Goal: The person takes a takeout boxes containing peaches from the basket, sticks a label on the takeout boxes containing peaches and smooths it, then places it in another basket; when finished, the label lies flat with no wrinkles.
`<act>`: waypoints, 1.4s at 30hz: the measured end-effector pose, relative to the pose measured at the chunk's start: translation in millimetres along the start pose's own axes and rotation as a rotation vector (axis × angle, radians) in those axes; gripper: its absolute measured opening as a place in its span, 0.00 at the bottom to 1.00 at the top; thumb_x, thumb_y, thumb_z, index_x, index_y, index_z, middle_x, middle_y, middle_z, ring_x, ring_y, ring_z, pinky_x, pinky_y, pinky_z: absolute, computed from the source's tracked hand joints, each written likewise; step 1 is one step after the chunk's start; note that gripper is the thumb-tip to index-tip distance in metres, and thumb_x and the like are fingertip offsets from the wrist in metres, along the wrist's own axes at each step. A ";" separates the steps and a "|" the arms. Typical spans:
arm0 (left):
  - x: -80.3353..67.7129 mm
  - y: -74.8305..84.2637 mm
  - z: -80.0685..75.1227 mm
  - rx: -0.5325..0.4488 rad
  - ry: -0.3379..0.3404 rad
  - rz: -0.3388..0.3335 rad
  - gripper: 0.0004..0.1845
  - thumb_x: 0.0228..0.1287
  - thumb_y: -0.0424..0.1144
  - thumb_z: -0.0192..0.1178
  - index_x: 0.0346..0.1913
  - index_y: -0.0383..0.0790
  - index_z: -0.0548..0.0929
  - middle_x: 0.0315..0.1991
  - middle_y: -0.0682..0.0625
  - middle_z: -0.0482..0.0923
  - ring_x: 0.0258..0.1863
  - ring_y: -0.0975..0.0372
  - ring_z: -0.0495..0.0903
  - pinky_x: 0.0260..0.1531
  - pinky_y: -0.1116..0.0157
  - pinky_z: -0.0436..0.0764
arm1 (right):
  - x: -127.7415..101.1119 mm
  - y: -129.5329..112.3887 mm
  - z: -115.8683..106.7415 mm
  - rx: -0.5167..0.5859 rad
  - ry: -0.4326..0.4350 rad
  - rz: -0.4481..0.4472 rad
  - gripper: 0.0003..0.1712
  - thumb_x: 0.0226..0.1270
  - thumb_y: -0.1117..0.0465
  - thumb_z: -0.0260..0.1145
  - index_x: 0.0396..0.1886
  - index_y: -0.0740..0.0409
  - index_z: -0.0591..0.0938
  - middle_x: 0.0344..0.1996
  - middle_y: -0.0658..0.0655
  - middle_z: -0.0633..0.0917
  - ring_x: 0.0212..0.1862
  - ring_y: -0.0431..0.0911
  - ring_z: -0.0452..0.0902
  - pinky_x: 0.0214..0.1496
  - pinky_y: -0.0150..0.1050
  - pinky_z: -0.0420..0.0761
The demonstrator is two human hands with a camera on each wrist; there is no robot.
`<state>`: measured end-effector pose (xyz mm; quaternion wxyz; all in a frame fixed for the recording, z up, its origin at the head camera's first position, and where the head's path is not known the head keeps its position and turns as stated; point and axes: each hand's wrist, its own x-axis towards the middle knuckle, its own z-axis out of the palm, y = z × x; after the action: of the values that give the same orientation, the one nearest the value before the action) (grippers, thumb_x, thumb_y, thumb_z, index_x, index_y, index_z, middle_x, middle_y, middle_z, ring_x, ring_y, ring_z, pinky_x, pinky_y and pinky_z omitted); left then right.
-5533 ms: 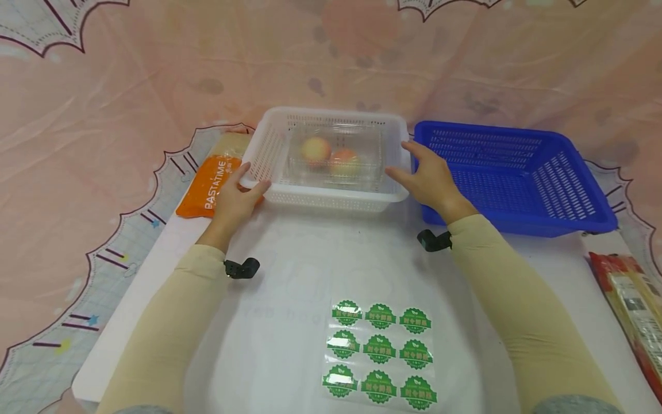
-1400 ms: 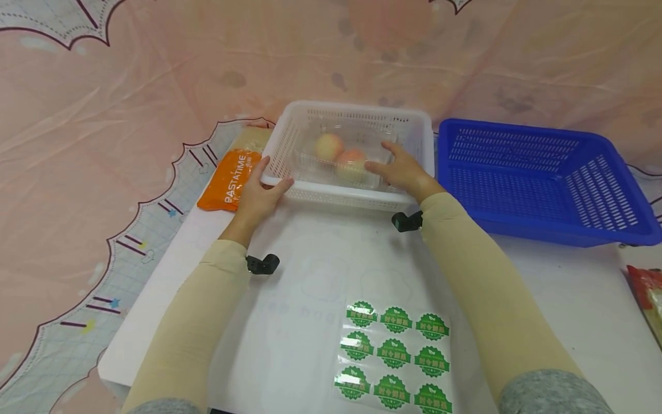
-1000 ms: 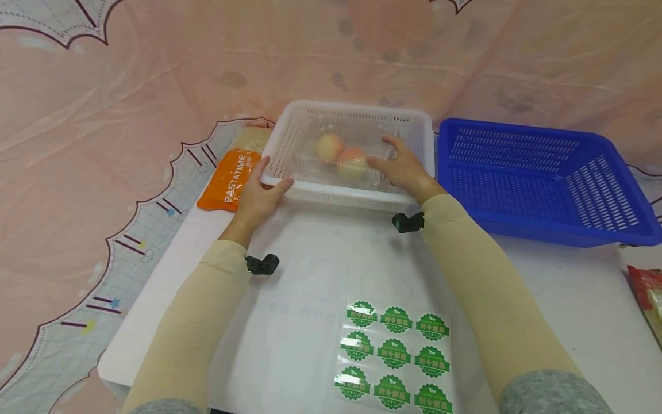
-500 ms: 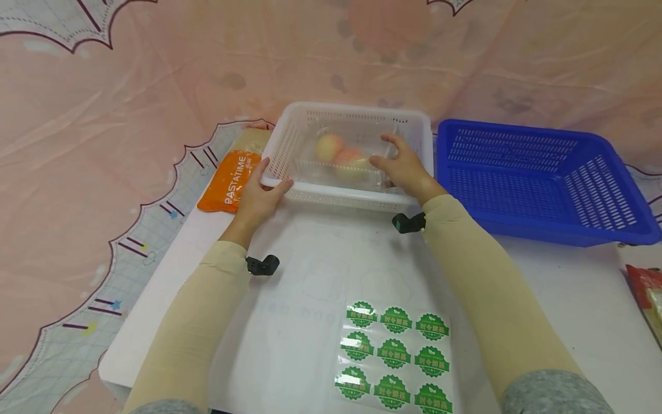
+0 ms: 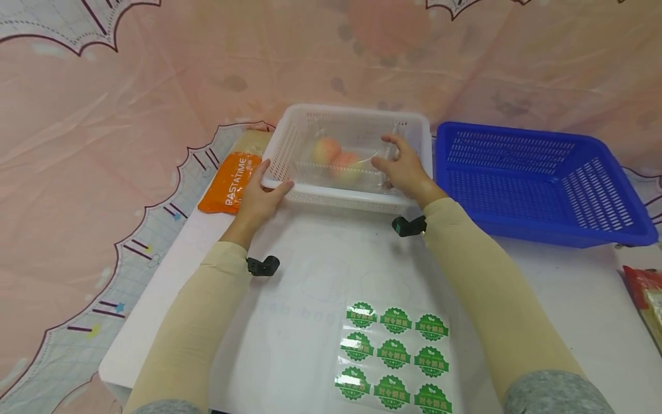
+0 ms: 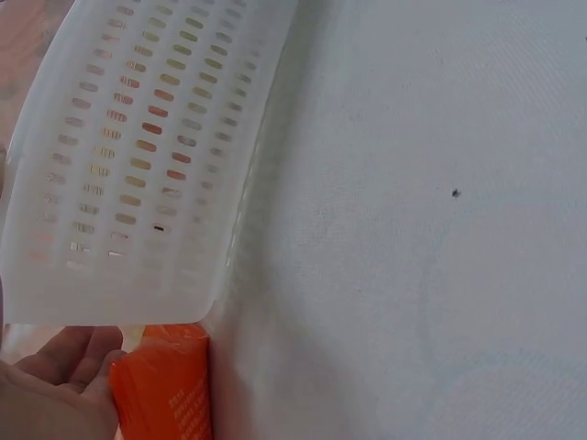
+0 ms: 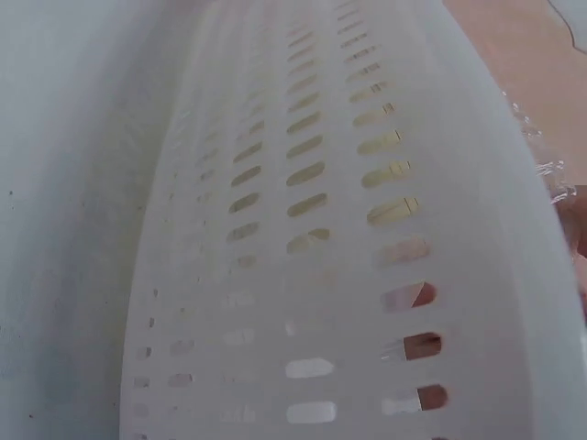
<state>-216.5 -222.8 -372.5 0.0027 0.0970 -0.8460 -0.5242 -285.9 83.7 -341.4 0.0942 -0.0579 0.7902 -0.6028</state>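
Observation:
The white plastic basket [image 5: 351, 199] stands at the back of the table, with a clear plastic box [image 5: 362, 135] inside it. Two round yellow-and-red fruits [image 5: 327, 150] lie in the box. My left hand [image 5: 258, 198] grips the basket's front left corner, thumb over the rim; in the left wrist view its fingers [image 6: 69, 362] reach beneath the corner. Over the basket's right part, my right hand [image 5: 405, 169] pinches the box's right end between curved fingers and thumb. The box's edge [image 7: 546, 170] shows above the rim in the right wrist view.
A blue basket [image 5: 522, 230] stands to the right, close to the white one. An orange packet [image 5: 222, 187] lies beside my left hand. In front is a sheet of green round stickers [image 5: 394, 353]; a red packet [image 5: 643, 290] lies at the right edge.
My right hand has left the white basket's right rim and reached in to the box's right end. Within the last second the fruits have rolled, showing more red. My left hand keeps its corner.

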 end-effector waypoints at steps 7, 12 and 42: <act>-0.6 3.0 -1.2 -0.004 -0.019 -0.016 0.47 0.68 0.56 0.63 0.81 0.56 0.47 0.69 0.43 0.65 0.57 0.51 0.70 0.60 0.54 0.75 | -6.8 -7.1 -3.6 -0.020 0.012 -0.024 0.37 0.73 0.59 0.64 0.77 0.47 0.60 0.41 0.62 0.74 0.26 0.44 0.72 0.25 0.36 0.81; -0.6 4.3 -2.6 -0.010 -0.029 -0.032 0.47 0.69 0.55 0.63 0.81 0.56 0.46 0.68 0.42 0.65 0.56 0.51 0.70 0.59 0.56 0.77 | -16.0 -18.0 -7.6 -0.035 0.028 -0.030 0.37 0.73 0.58 0.64 0.77 0.46 0.61 0.38 0.61 0.70 0.33 0.47 0.73 0.27 0.36 0.82; 2.2 5.6 -6.5 -0.031 -0.078 -0.046 0.48 0.68 0.56 0.62 0.82 0.58 0.44 0.66 0.44 0.66 0.55 0.52 0.70 0.60 0.57 0.75 | -84.0 -40.7 -62.7 0.007 0.069 -0.123 0.36 0.74 0.61 0.63 0.76 0.51 0.60 0.42 0.59 0.68 0.42 0.46 0.73 0.35 0.35 0.85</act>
<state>-218.9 -226.5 -364.8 -0.0409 0.0956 -0.8349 -0.5405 -218.5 149.2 -279.5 0.0297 -0.0852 0.7858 -0.6118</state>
